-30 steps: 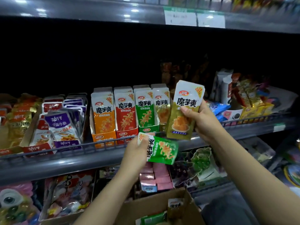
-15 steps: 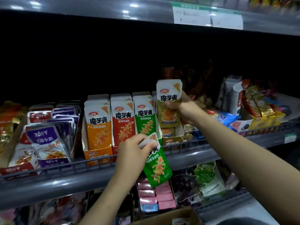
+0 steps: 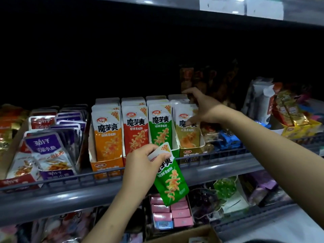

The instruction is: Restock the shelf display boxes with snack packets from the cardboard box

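Green foil is catching the light in the head view: a green snack packet [image 3: 171, 179] is hanging tilted in front of the grey shelf rail [image 3: 70, 199], its white top corner pinched by the left hand [image 3: 142, 165], whose fingers [image 3: 163, 157] are curling round that corner. The packet is sitting just below the green display box [image 3: 160, 127], overlapping the rail and the pink boxes [image 3: 172, 214] on the shelf beneath.

The right hand [image 3: 204, 109] is reaching over the olive display box [image 3: 188, 130] at the right end of the row, its fingers spread and relaxed, gripping nothing; one fingertip is touching the front olive packet [image 3: 190, 135] standing in that box. To the left, the red display box [image 3: 135, 127] and the orange display box [image 3: 107, 134] are standing side by side, filled with upright packets. Purple fish packets [image 3: 47, 146] are leaning further left. A corner of the cardboard box [image 3: 192, 234] is showing at the bottom edge.
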Demonstrator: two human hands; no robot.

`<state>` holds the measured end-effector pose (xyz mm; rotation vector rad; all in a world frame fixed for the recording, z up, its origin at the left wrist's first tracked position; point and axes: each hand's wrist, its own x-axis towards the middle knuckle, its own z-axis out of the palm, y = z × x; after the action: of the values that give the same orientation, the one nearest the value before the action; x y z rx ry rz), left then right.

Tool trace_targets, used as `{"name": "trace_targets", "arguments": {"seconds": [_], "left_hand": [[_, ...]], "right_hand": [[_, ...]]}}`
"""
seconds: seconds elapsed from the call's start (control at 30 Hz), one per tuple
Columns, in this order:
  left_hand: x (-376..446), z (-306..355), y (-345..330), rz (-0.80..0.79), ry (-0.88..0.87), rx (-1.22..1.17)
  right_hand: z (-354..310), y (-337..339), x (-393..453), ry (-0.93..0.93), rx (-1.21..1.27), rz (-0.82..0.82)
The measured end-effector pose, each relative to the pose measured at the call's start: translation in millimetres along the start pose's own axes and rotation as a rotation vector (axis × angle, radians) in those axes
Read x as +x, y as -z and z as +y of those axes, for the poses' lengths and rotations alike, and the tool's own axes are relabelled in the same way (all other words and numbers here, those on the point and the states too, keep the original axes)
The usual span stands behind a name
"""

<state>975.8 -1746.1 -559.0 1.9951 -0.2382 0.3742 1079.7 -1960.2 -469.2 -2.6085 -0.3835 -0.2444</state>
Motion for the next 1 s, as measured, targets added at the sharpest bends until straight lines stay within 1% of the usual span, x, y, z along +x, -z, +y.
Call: {"name": "trace_targets", "arguments": {"seconds": [0.1,0.17,0.2,0.33,0.43,0.63,0.7,0.77,0.83,0.9,1.0], "left_hand": [[-0.6,-0.2,-1.1,-0.001,0.000,-0.001],[-1.2,-0.6,-1.4,-0.006,0.004,0.000],[-1.6,-1.0,-1.5,-0.010,0.007,0.003],[-1.3,-2.0,-0.8,-0.024,0.016,-0.010],[-0.4,-1.3,0.7,-0.025,0.020,-0.013],[1.2,-0.6,3.9,-0.069,0.076,-0.078],[3.5,-3.0,6.2,-0.095,0.127,-0.112],[6.6,-4.7,9.0,-0.121,0.183,-0.167],[8.4,-4.9,12.4,-0.137,0.182,-0.196],[9.0,-3.5,16.0,-0.125,0.161,-0.235],[9.0,-2.2,19.1,-0.045,0.162,-0.322]], "right_hand": [[-3.2,0.8,3.2,0.015,-0.284,-0.119],[-5.0,-5.5,4.4,0.045,-0.417,-0.151],[-6.1,-8.2,4.1,0.060,-0.423,-0.144],[-6.4,-10.6,1.5,0.109,-0.316,-0.073],[-3.0,-14.0,-1.1,0.138,-0.383,-0.017],[7.9,-14.8,-6.6,0.178,-0.533,0.032],[6.0,-14.6,-11.7,0.193,-0.468,0.091],[-3.7,-13.8,-19.8,0.205,-0.257,0.113],[-18.5,-11.7,-29.3,0.228,-0.049,0.023],[-33.3,-11.9,-37.8,0.271,-0.031,-0.027],[-49.8,-13.7,-48.5,0.298,-0.062,0.004]]}}
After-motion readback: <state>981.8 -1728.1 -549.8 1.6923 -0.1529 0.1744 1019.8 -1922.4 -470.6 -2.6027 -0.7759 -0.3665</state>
